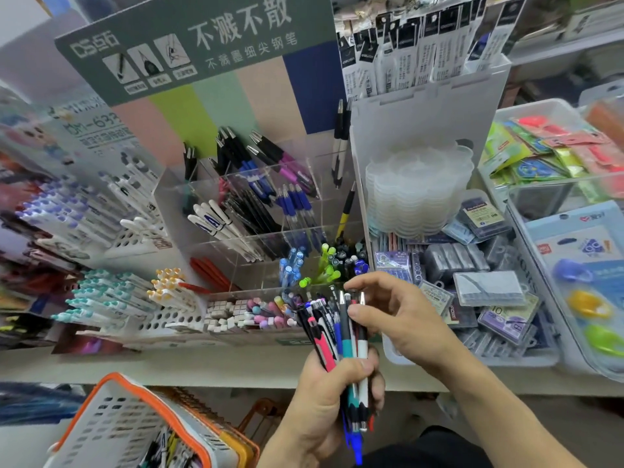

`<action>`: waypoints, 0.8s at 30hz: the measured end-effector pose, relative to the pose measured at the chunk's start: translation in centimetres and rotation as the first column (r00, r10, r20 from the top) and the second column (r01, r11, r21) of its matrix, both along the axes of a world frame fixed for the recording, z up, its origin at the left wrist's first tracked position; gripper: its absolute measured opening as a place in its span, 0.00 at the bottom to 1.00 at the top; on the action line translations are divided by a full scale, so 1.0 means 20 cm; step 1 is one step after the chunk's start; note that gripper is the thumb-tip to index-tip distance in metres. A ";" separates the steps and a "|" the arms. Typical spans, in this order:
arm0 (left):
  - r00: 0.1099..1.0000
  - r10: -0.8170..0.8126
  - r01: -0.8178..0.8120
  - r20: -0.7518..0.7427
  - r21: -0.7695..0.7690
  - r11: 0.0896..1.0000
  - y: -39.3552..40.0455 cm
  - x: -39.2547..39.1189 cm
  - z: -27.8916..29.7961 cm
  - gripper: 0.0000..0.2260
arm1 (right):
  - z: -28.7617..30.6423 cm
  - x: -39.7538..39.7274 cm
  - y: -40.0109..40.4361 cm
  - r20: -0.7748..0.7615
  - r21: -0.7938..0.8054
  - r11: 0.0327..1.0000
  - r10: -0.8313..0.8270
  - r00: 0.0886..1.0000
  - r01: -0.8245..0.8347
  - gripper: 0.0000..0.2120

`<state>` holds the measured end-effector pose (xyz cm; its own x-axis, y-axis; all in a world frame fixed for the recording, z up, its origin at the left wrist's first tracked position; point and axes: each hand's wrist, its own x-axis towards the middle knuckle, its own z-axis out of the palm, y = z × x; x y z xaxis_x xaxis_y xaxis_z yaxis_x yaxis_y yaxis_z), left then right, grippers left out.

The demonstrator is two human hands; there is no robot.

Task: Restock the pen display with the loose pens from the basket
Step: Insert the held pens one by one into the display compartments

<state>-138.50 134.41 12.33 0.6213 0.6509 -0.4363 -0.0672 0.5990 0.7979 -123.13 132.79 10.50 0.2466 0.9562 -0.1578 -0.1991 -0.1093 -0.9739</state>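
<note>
Behind the tabletop [202, 369] stands the display [243, 211], and just before it my left hand [324, 393] clenches the pens [341, 336] upright, tops up, where my right fingers [358, 312] pinch one, basket [141, 430] down-left.

A stationery shop. A clear acrylic pen display with divided compartments [243, 211] stands on a pale shelf [202, 369] beneath a grey-green printed brand sign [202, 38]. Toward the shelf's right edge, a translucent plastic bin of packaged erasers [472, 292] sits below hanging black-and-white refill packets [422, 45].
</note>
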 end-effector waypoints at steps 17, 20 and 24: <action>0.989 -0.142 0.144 -0.039 0.041 0.989 0.00 -0.06 -0.04 0.08 | 0.00 0.06 -0.01 -0.218 0.042 0.937 -0.331 0.918 0.348 0.11; 0.990 -0.139 0.139 -0.024 0.041 0.989 -0.02 -0.06 -0.05 0.11 | 0.02 0.09 -0.03 -0.282 0.112 0.843 -0.481 0.830 0.526 0.16; 0.997 -0.078 0.078 -0.017 0.011 0.997 -0.04 -0.05 -0.08 0.17 | 0.05 0.12 -0.06 -0.239 0.253 0.664 -0.662 0.710 0.704 0.12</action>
